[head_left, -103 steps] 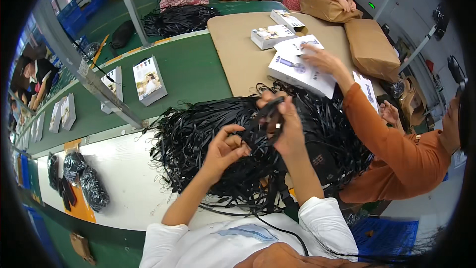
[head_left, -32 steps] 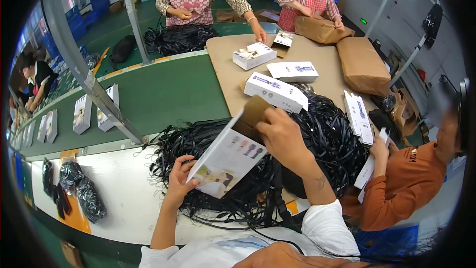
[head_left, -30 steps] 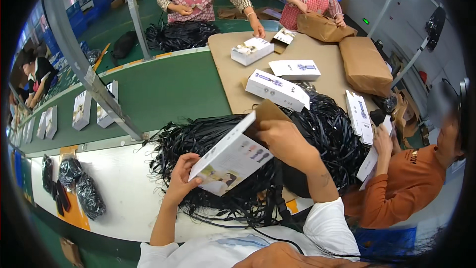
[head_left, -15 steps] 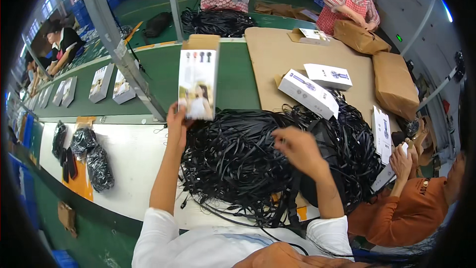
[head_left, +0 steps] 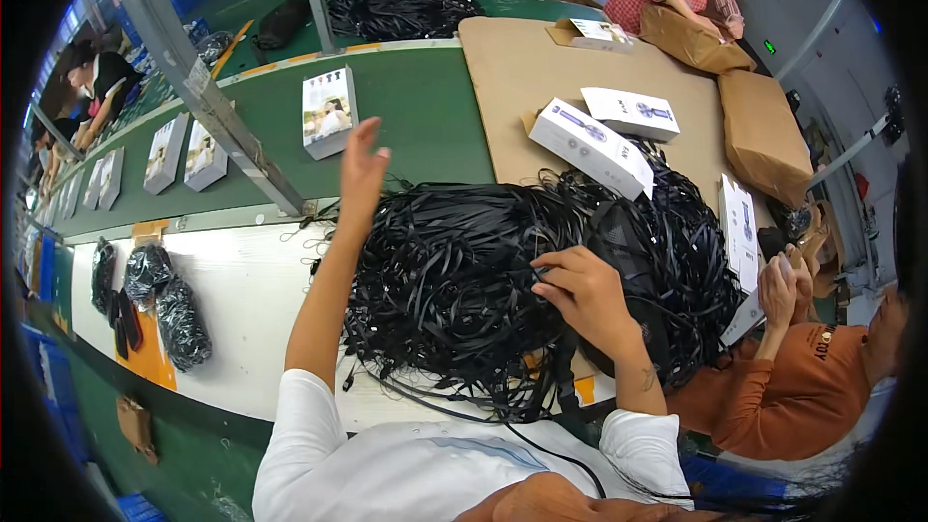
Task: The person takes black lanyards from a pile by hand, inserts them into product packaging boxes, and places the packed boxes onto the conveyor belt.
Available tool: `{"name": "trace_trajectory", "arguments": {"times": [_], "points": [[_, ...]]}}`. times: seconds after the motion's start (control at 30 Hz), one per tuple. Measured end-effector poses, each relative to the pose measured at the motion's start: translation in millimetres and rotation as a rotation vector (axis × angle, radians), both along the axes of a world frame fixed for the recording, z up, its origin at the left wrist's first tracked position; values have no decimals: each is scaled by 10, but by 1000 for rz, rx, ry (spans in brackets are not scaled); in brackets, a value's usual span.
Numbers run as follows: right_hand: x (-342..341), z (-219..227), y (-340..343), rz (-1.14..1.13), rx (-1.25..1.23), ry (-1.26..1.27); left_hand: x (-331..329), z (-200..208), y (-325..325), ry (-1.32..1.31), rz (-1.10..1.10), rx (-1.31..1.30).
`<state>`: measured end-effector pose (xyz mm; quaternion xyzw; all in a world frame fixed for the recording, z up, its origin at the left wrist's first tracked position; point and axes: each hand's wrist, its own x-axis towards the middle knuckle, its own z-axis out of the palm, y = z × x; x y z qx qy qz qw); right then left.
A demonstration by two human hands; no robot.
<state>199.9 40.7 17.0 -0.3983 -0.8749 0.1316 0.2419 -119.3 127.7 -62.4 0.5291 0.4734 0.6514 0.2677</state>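
Note:
My left hand (head_left: pixel 363 169) is open with fingers stretched out and holds nothing. Just beyond it, on the green belt, stands a white printed box (head_left: pixel 327 114) with a photo on its front, apart from my fingers. A big tangled heap of black cords (head_left: pixel 435 261) with small shiny ends lies before me. Over the heap's right part, my right hand (head_left: pixel 587 302) has thumb and forefinger pinched together. A dark bit at those fingertips looks like a black cord, though its length is lost against the heap.
More boxes (head_left: pixel 205 155) stand along the green belt (head_left: pixel 416 106) at left, behind a metal post (head_left: pixel 198 87). White boxes (head_left: pixel 592 147) lie on a cardboard sheet (head_left: pixel 498 77). Wrapped black bundles (head_left: pixel 182 324) rest at left. A co-worker in an orange top (head_left: pixel 807 396) sits close at right.
My left hand has let go of the box, which now stands farther away on the belt. My right hand's fingers have closed to a pinch over the heap. The whole view has shifted slightly.

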Motion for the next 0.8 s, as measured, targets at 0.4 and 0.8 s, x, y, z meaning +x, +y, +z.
{"name": "trace_trajectory", "arguments": {"times": [0.4,0.8], "points": [[211,1270,19,912,-739,1565,1178,1175,-1012,-246,-1169,-332],[-431,484,230,425,-261,615,1190,1784,-1121,-966,-1220,152]]}}
